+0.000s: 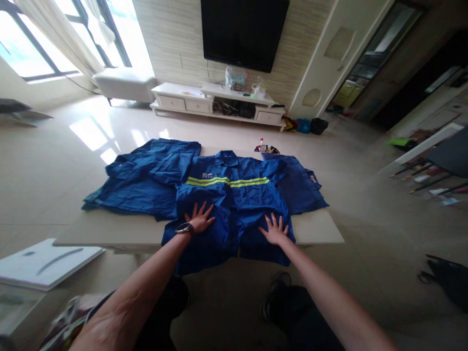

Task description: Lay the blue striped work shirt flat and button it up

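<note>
L hand [199, 220] & R hand [274, 231] both open, spread flat on the blue jacket [227, 207], laid across the tabletop [315, 229] w/ its lower end past the near edge. Imo press evenly, sweep outward from center.

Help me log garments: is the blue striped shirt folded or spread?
Spread: the blue cloth shirt with yellow stripes lies flat, its lower end overhanging the pale rectangular table.

A pale table [317, 226] is carrying blue clothing: a blue shirt [252, 196] with yellow-banded stripes is lying spread across the middle, hanging over the near edge, while a layered garment pile [141, 187] is resting at left and other blue garments [302, 190] at right.
</note>
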{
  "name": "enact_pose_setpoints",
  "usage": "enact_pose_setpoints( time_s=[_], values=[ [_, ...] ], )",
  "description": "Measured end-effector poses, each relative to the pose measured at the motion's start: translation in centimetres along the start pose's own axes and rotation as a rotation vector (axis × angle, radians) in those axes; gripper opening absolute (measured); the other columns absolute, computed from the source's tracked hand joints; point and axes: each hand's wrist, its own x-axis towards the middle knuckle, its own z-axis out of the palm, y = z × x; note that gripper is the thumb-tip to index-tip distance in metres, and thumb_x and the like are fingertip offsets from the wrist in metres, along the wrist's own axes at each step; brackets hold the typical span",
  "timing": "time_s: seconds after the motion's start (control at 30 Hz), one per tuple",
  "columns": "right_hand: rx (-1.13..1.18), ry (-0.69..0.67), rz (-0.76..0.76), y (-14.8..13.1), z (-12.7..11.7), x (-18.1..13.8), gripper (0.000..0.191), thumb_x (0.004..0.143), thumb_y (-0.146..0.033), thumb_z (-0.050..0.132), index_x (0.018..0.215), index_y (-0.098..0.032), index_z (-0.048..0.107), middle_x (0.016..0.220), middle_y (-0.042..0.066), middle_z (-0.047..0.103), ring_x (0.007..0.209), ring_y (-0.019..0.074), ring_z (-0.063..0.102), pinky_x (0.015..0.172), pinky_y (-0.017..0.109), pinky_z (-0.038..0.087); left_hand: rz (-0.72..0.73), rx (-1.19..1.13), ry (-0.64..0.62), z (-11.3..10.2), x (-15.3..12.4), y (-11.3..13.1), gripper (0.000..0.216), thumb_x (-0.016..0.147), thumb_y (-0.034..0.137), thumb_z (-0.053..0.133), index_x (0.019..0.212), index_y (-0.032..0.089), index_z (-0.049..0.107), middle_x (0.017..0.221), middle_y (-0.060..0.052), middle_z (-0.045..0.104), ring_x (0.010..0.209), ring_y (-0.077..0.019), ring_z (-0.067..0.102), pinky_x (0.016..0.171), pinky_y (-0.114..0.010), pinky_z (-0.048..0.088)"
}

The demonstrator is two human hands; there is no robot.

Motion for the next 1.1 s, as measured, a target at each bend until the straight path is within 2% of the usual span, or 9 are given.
enact_pose_setpoints(
  time_s=[0.2,0.43,0.67,0.87,0.97,1.1],
  values=[
    [-0.032,-0.05,-0.038,-2.3,-1.4,1.7,0.087,0.093,-0.083,0.021,0.167,-0.039,0.003,0.174,-0.004,-0.019,0.158,0.0387,-0.02,0.121,0.072,0.003,-0.008,0.005,0.005,-0.4,2.1,0.3,0.074,0.098,0.067,0.027,0.165,0.042,0.011,0.176,0.002,-0.006,0.159,-0.0432,-0.013,0.113,-0.084,0.015],
    [-0.028,-0.03,-0.036,-4.1,-2.8,4.2,0.088,0.093,-0.082,0.017,0.167,-0.037,0.005,0.174,-0.003,-0.019,0.157,0.0392,-0.02,0.121,0.073,0.003,-0.006,0.014,0.0,-1.9,4.0,1.0,0.075,0.097,0.067,0.027,0.166,0.04,0.012,0.176,0.002,-0.006,0.16,-0.0421,-0.012,0.115,-0.083,0.013],
    [0.01,-0.01,-0.035,-4.9,-4.2,7.0,0.091,0.092,-0.084,0.017,0.168,-0.036,0.008,0.174,-0.003,-0.017,0.158,0.0399,-0.018,0.12,0.075,0.003,0.001,0.01,-0.004,-3.4,6.0,1.9,0.075,0.098,0.066,0.027,0.166,0.039,0.012,0.176,0.0,-0.006,0.16,-0.0432,-0.011,0.116,-0.082,0.013],
    [0.024,0.036,-0.031,-5.3,-5.4,9.0,0.09,0.093,-0.083,0.022,0.167,-0.034,0.012,0.175,0.0,-0.012,0.158,0.0411,-0.014,0.12,0.075,0.005,0.026,-0.014,0.025,-3.6,8.3,1.8,0.075,0.098,0.066,0.028,0.166,0.039,0.013,0.176,0.001,-0.004,0.16,-0.0415,-0.011,0.118,-0.079,0.015],
    [0.016,0.065,-0.018,-5.3,-5.4,9.0,0.087,0.094,-0.081,0.022,0.167,-0.035,0.012,0.176,0.0,-0.01,0.158,0.0393,-0.013,0.122,0.072,0.009,0.027,-0.007,0.067,-3.1,8.4,1.6,0.073,0.099,0.065,0.028,0.166,0.039,0.014,0.176,0.0,-0.003,0.16,-0.0414,-0.01,0.119,-0.079,0.014],
    [-0.037,0.055,-0.026,-3.7,-5.0,7.4,0.08,0.097,-0.077,0.022,0.167,-0.041,0.006,0.176,-0.003,-0.009,0.16,0.0349,-0.01,0.123,0.069,0.011,0.001,0.016,0.085,-2.4,6.4,0.8,0.07,0.1,0.063,0.026,0.166,0.041,0.013,0.176,0.001,0.0,0.16,-0.0412,-0.007,0.118,-0.08,0.009]
  ],
)
